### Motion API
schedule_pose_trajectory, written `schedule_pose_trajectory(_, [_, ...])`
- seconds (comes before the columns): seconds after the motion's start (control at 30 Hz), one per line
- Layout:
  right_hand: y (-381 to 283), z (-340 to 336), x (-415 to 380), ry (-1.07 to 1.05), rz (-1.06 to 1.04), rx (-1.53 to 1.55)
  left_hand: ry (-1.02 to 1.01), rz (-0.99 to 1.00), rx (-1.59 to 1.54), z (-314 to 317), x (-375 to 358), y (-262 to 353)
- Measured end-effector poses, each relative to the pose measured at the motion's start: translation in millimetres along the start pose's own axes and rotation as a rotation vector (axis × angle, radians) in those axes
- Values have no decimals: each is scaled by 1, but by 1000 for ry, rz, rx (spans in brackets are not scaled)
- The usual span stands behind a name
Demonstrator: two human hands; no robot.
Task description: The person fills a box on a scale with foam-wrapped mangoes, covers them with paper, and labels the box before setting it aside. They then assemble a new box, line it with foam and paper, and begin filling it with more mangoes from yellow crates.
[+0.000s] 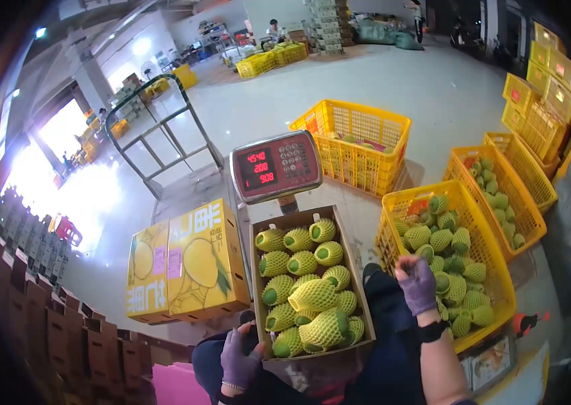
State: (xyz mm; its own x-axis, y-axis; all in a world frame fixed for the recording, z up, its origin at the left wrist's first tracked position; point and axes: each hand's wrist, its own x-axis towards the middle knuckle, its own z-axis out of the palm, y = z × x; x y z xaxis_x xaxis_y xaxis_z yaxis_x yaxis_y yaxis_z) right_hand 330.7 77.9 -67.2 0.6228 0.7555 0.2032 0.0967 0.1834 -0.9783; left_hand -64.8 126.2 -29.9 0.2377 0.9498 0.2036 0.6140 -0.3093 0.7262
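A cardboard box (256,270) in front of me holds several green mangoes (312,295) in yellow-green foam nets, two lying on top of the others. My left hand (239,358), in a purple fingerless glove, is beside the box's near left corner, thumb and fingers apart, with nothing seen in it. My right hand (417,285), gloved the same way, is raised at the near left side of a yellow crate (504,287) of netted mangoes (457,290). Its fingers are curled in, and no fruit shows in them. Behind the box, a scale display (276,166) shows lit red digits.
Yellow printed mango cartons (187,263) stand left of the box. A metal-framed trolley (164,135) is behind them. Further yellow crates (356,145) stand behind and to the right (494,202). Folded brown cartons (49,324) line the left. Other people are far back.
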Motion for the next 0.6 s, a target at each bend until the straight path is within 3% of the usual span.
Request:
schedule_pose_trajectory(0.03, [23,-8,-7,24,75,140,-31,-4,18,-1,6,11])
schedule_pose_trajectory(0.23, [15,-6,3,27,125,-36,15,-5,123,1,42,11])
schedule_pose_trajectory(0.3, [13,-5,6,-47,168,-133,-30,-228,71,3,46,-5])
schedule_pose_trajectory(0.47, [6,-2,5,-72,206,-173,-20,-154,216,10,45,-27])
schedule_pose_trajectory(0.53, [-5,3,3,-187,128,-415,-139,-257,396,18,46,-33])
schedule_pose_trajectory(0.57, [-9,4,2,-304,219,-579,-140,-257,391,21,45,-37])
schedule_pose_trajectory(0.6, [-13,9,2,-413,239,-801,-283,-347,363,23,46,-42])
